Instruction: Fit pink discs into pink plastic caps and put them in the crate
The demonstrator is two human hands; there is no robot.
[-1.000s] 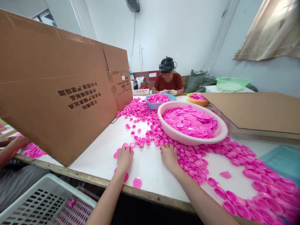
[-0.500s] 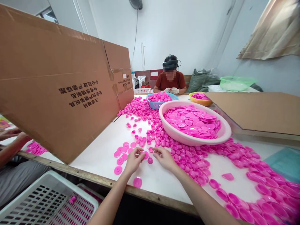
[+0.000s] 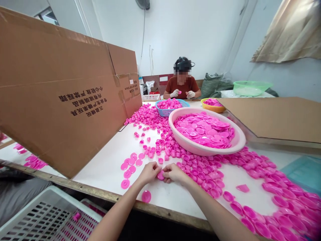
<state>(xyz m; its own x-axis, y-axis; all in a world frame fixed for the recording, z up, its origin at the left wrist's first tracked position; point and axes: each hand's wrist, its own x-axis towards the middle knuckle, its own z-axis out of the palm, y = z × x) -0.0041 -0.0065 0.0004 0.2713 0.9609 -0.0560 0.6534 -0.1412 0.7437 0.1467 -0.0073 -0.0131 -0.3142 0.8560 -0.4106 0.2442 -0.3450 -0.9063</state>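
Observation:
My left hand (image 3: 149,172) pinches a round pink plastic disc (image 3: 160,175) just above the white table top. My right hand (image 3: 173,172) is closed at the disc's right edge, with its thumb and finger on it; whether a smaller pink piece is also between those fingers is hidden. Left of my hands lies a group of loose pink discs (image 3: 131,168). A single disc (image 3: 146,196) lies nearer the table edge. Small pink cups (image 3: 175,150) are heaped beyond my right hand, and one pink cup (image 3: 160,160) stands just past my fingertips.
A pale pink basin (image 3: 208,152) full of discs stands behind the heap. A large cardboard box (image 3: 70,87) walls off the left. More pink cups (image 3: 283,201) spread to the right. A white crate (image 3: 50,214) sits below the edge. A co-worker (image 3: 182,85) sits opposite, holding a pink piece.
My hands have come together at the disc; the right hand moved left and closed on its edge. The co-worker's hands have moved apart. The arms at far left have gone from view.

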